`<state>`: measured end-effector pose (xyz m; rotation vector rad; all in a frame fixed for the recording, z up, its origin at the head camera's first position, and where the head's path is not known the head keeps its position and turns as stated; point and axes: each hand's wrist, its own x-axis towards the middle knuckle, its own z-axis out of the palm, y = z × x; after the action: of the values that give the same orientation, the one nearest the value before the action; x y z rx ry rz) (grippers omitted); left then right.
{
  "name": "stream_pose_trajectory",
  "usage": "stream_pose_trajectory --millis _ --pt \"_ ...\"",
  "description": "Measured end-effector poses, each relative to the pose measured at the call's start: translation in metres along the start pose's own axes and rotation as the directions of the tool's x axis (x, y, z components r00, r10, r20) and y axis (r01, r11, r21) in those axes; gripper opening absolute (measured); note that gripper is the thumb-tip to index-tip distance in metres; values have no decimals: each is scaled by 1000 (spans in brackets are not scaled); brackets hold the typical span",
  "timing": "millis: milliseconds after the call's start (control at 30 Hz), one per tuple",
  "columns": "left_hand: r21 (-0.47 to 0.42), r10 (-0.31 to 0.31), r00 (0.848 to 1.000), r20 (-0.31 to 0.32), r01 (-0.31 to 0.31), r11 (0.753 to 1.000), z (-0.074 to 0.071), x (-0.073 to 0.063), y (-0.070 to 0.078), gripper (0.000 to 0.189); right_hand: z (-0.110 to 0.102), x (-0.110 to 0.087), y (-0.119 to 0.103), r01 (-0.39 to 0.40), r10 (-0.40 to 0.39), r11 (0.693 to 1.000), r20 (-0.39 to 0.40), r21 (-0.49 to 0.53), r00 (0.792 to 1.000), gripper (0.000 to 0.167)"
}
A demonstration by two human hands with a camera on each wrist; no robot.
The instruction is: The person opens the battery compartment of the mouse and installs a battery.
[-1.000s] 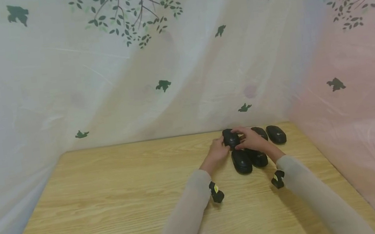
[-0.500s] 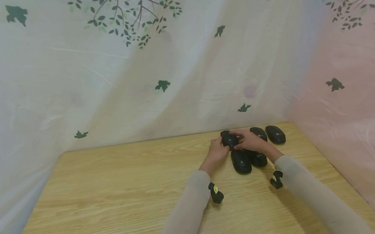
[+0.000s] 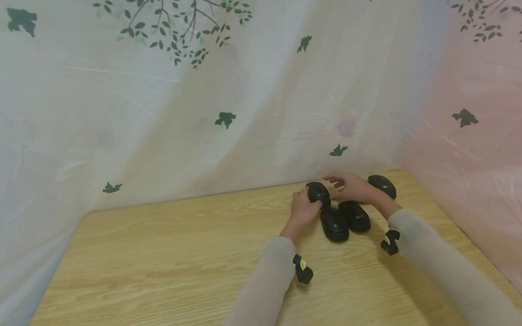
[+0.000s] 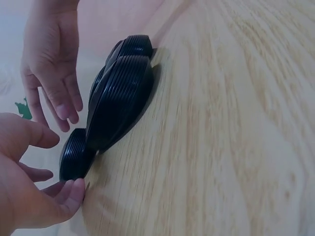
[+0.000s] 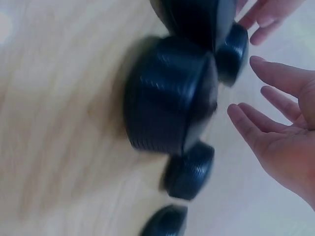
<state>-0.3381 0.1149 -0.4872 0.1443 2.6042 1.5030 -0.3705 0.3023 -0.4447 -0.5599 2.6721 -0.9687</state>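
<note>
At the back of the table a black computer mouse [image 3: 318, 194] lies with my left hand [image 3: 304, 206] at its left side. My left thumb and fingers curve around the end of that mouse [image 4: 76, 156], with a fingertip touching its lower edge. My right hand [image 3: 353, 188] is just right of the mouse, fingers apart and holding nothing; in the right wrist view its fingers [image 5: 243, 120] stand off from the mice. Two more black mice, one nearer left [image 3: 334, 224] and one nearer right [image 3: 354, 216], lie side by side in front. My right hand hides another mouse behind it.
One more black mouse [image 3: 382, 186] lies at the back right, beyond my right wrist. The wooden table [image 3: 157, 273] ends at a hanging printed curtain [image 3: 165, 142] behind and a pinkish one [image 3: 499, 155] on the right.
My right hand has let go of the back mouse and shifted right, now covering the mouse behind it. The back mouse has moved slightly left and my left hand stays at it.
</note>
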Motion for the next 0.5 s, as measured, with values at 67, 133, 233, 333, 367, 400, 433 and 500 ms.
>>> stream_pose_trajectory --millis 67,133,233,333,367,400,433,500 --pt "26 0 1000 -19 1 1000 3 0 3 63 -7 -2 2 -6 6 1000 -11 -16 1000 62" --pt "72 11 999 -51 -7 997 5 0 6 61 -13 -4 6 -18 18 999 -21 -28 1000 62" --pt "127 34 995 -92 -22 992 9 0 11 58 -21 -9 12 -48 48 999 -37 -12 998 63" --pt "143 61 992 -107 -45 989 12 -1 16 58 -28 -14 20 -53 52 999 -56 -12 997 65" --pt "140 73 992 -105 -58 989 13 -2 17 58 -30 -17 22 -53 52 998 -65 -24 997 65" --pt "133 83 991 -101 -70 989 14 -2 19 58 -32 -19 25 -55 52 998 -73 -41 996 65" --pt "127 95 991 -97 -83 988 14 -3 20 58 -34 -20 27 -58 53 997 -80 -55 995 65" --pt "118 123 989 -87 -112 987 16 -3 22 57 -38 -24 33 -65 56 993 -94 -97 994 66"
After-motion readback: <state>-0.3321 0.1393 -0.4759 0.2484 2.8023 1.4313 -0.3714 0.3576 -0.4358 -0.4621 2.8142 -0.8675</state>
